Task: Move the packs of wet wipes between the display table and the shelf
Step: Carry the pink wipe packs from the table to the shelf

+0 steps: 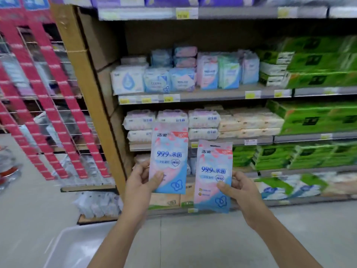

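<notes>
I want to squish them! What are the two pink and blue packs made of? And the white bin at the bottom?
The left pack in the left hand and the right pack in the right hand: probably thin, soft plastic film, printed, faintly shiny, with a flat sealed top edge. The white bin: likely hard plastic, smooth, with a rounded moulded rim.

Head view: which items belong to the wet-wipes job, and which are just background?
Job:
left hand, holding the higher wipes pack
right hand, holding the lower wipes pack
shelf with similar packs

Background:
green tissue packs
white tub, bottom left
red hanging strips
</notes>
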Tool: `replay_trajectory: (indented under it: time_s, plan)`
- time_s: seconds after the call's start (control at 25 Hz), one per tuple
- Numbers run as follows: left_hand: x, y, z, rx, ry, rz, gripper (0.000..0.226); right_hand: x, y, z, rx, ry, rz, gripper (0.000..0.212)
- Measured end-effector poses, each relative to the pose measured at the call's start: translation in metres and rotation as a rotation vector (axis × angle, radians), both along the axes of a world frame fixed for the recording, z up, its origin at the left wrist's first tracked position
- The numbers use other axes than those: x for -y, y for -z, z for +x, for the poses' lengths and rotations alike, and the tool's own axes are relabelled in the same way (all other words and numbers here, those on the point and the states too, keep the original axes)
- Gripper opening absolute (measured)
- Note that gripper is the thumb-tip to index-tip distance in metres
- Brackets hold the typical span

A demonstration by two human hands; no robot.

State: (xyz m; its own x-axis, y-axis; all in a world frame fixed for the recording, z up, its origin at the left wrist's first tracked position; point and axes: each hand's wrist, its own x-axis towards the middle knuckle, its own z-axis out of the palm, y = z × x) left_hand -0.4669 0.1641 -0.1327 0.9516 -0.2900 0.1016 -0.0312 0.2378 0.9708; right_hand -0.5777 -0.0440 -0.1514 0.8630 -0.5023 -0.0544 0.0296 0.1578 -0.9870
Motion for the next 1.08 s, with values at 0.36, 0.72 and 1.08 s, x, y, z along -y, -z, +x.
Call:
replay_trajectory:
  time_s: [0.36, 0.72, 1.08]
  plan:
    - [0.188, -0.024, 0.114, -0.005, 0.059, -0.036, 0.022, 0.197, -0.066, 0.121, 0.087, 0.052, -0.104, 0.022]
    - [0.327, -0.031, 0.240, 0.020, 0.160, -0.085, 0.027, 0.314, -0.086, 0.220, 0.164, 0.137, -0.111, 0.024]
    - [0.489, -0.070, 0.297, 0.091, 0.374, -0.040, 0.029, 0.422, -0.122, 0.254, 0.278, 0.196, -0.075, 0.043]
